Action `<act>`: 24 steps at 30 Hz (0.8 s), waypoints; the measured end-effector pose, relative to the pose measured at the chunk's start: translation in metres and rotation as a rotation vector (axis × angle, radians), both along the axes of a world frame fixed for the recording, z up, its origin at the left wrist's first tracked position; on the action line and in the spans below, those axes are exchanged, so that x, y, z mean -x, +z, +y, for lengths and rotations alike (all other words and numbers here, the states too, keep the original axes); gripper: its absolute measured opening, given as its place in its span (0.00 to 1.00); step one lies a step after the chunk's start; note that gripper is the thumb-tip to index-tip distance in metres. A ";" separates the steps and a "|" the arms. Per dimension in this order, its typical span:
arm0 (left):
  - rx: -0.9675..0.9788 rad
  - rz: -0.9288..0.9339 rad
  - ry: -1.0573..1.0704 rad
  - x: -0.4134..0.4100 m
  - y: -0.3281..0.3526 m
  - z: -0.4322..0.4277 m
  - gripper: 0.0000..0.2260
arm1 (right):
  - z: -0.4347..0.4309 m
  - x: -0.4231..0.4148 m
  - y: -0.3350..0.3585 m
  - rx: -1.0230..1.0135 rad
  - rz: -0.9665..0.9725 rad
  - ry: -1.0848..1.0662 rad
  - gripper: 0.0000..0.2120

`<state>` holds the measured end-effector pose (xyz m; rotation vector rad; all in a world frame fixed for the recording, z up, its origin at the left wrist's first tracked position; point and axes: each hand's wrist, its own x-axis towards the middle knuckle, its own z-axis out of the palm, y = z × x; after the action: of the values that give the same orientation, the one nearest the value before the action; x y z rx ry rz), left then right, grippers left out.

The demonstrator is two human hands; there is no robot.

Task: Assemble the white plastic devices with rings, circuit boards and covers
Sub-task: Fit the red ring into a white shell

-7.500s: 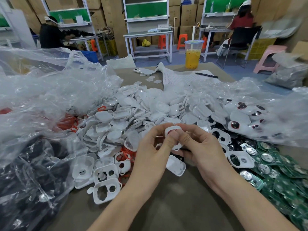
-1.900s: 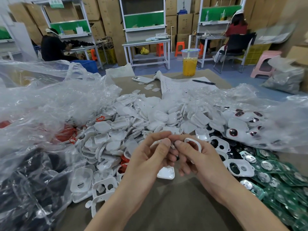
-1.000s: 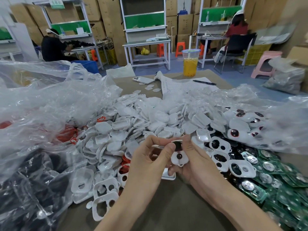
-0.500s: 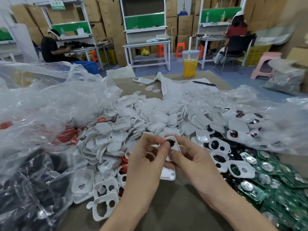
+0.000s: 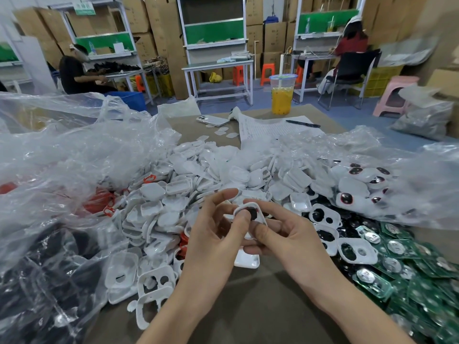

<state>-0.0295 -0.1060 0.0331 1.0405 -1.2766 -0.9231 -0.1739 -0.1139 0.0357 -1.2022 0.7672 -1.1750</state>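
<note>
Head view: white shell (image 5: 261, 218) pinched between left hand (image 5: 213, 234) and right hand (image 5: 285, 234), near centre, just this side of white pile (image 5: 198, 175); risk of dark disc (image 5: 252, 211) seating crooked under off-centre thumb push, or slipping into that pile.
</note>
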 end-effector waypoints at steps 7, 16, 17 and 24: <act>0.017 -0.100 0.046 0.000 -0.003 0.001 0.13 | 0.001 0.000 0.001 0.021 -0.006 0.025 0.13; 0.010 -0.133 0.055 0.000 -0.004 0.000 0.08 | 0.001 0.001 0.000 0.038 0.028 0.008 0.12; 0.013 -0.147 0.080 0.001 -0.004 0.000 0.07 | 0.001 0.002 -0.001 0.046 0.043 -0.001 0.13; 0.109 -0.311 0.196 0.001 -0.001 0.001 0.05 | 0.000 0.002 0.000 0.031 0.038 -0.017 0.10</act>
<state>-0.0308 -0.1053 0.0320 1.2315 -1.4326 -0.5499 -0.1759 -0.1141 0.0357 -1.2495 0.7914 -1.1847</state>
